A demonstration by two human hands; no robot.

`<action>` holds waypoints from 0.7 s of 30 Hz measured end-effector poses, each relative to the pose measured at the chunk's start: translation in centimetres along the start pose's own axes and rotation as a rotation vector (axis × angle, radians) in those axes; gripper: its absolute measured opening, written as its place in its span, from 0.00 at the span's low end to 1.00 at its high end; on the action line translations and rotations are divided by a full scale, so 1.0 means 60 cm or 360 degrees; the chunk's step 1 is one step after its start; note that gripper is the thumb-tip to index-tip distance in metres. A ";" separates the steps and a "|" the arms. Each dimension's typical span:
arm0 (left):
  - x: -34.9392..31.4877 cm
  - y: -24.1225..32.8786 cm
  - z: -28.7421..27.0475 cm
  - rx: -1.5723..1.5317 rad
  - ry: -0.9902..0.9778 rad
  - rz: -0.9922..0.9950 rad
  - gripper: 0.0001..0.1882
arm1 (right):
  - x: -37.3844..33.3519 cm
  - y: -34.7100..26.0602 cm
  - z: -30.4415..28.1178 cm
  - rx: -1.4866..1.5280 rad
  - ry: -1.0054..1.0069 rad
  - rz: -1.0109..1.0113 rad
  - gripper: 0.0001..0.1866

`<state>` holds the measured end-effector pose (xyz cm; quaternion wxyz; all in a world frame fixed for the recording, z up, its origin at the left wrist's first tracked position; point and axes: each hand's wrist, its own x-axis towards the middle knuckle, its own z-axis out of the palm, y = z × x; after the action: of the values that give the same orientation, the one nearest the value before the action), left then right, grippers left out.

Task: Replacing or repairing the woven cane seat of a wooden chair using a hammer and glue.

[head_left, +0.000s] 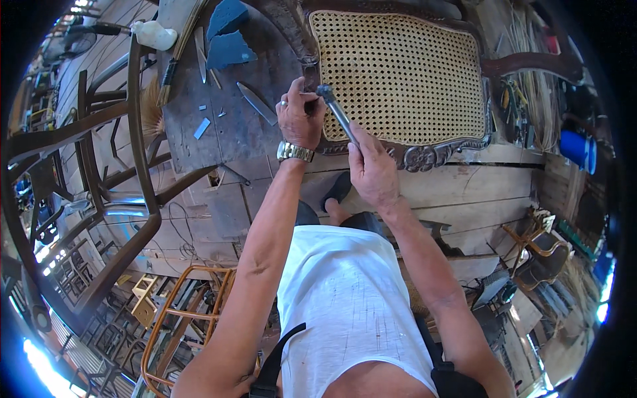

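A dark wooden chair frame with carved edges [424, 158] lies in front of me, holding a woven cane panel [401, 73]. My right hand [375, 166] is wrapped round the handle of a metal hammer [341, 118]. The hammer's head is just right of my left fingers, over the panel's left edge. My left hand [300, 119] rests at the frame's left side, its thumb and fingers drawn together in a pinch. Whatever sits between those fingertips is too small to make out. A knife blade [256, 103] lies on the worktop left of this hand.
Torn dark blue sheets [229, 50], a small light-blue piece [202, 128] and a white bottle [154, 34] are on or beside the worktop [192, 149]. Bare wooden chair frames [136, 132] stand at left. Loose cane strands [531, 79] and a blue container [578, 150] are at right.
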<state>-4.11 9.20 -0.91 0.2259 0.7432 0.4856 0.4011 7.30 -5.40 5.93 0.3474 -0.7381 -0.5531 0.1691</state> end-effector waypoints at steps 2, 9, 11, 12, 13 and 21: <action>0.004 0.000 0.003 0.0010 -0.0016 0.0000 0.33 | -0.002 0.003 0.005 -0.0137 -0.0019 0.0001 0.26; 0.004 -0.005 0.006 0.0067 0.0042 0.0075 0.31 | 0.000 -0.006 -0.001 -0.0037 0.0104 -0.0012 0.27; 0.003 -0.004 0.005 0.0066 0.0066 0.0100 0.30 | -0.005 -0.003 0.000 -0.0081 0.0106 -0.0059 0.26; 0.004 -0.003 0.004 0.0065 0.0065 0.0099 0.30 | -0.004 0.001 0.001 -0.0082 0.0106 -0.0058 0.26; 0.005 -0.003 0.003 0.0088 0.0042 0.0118 0.30 | -0.001 0.006 0.003 -0.0229 -0.0012 0.0032 0.26; 0.006 -0.005 0.002 0.0122 0.0056 0.0181 0.28 | 0.011 -0.014 -0.007 0.0091 0.0240 -0.0147 0.24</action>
<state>-4.08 9.67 -1.04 0.1656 0.7706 0.4614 0.4074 7.20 -4.78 6.93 0.4164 -0.7122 -0.5538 0.1128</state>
